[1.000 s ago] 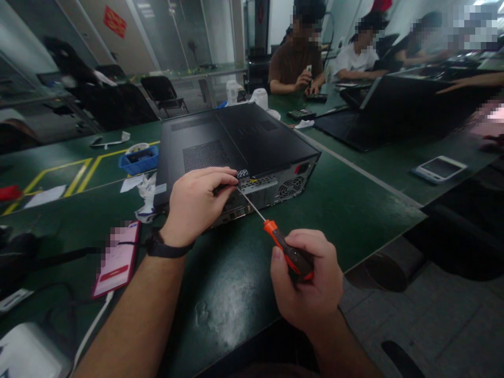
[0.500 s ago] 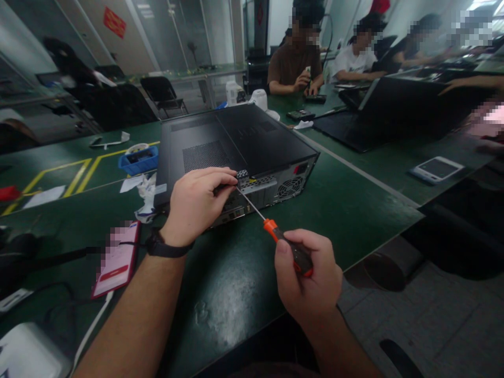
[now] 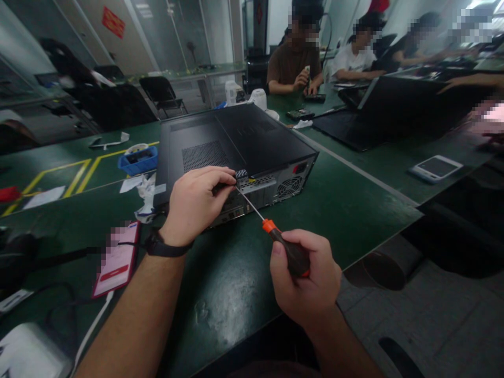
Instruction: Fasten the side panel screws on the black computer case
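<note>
While aslant, screwdriver (image 3: 288, 251) in right hand (image 3: 307, 286)

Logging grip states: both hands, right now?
Left hand: at the rear edge of the desktop computer case; open or closed, can't tell.
Right hand: closed, holding the screwdriver.

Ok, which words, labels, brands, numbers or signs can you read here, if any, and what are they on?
None can be read for certain.
Computer case: marking on top, too blurred.
Red phone: screen text too small.
Red wall sign: characters too blurred.
White shirt: print too small.
White block: blue mark, cut off.
</note>
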{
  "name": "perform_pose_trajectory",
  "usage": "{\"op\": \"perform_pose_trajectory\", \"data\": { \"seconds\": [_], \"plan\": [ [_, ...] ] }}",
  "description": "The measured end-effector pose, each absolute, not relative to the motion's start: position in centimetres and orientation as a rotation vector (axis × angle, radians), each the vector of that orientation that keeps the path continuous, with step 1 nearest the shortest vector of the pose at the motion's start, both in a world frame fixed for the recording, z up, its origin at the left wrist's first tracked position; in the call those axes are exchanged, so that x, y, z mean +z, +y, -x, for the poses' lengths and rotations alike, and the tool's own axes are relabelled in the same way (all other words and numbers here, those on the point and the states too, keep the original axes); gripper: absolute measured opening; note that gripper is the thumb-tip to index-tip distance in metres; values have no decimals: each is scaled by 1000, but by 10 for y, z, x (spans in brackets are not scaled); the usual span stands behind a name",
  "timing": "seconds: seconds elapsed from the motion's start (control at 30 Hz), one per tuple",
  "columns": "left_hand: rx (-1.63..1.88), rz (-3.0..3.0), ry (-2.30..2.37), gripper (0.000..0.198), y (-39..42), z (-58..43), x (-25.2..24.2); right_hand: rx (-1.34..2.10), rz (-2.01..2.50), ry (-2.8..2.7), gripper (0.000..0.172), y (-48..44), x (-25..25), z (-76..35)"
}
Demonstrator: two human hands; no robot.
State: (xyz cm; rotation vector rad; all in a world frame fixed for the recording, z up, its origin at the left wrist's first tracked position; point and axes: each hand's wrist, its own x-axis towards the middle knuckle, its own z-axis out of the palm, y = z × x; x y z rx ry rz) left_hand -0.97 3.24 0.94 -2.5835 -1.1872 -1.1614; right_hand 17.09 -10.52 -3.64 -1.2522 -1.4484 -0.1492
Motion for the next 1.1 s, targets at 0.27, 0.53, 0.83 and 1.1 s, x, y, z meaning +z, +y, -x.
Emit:
{"op": "perform_pose_trajectory", "data": {
  "seconds": [0.27,0.53,0.83,1.1],
  "plan": [
    [-1109,2586,-1242,8,31,11,13,-120,1169,-1457,25,-102,-41,-172],
    [-1107,2571,-1232,9,30,10,12,-97,1325,-1422,13,-106,-40,-172],
    [-1168,2539,-1195,10,28,7,12,-128,1305,-1445,16,-107,-42,-172],
    [-1135,2522,-1247,9,27,6,12,-119,1290,-1454,17,-107,-39,-172]
  ]
}}
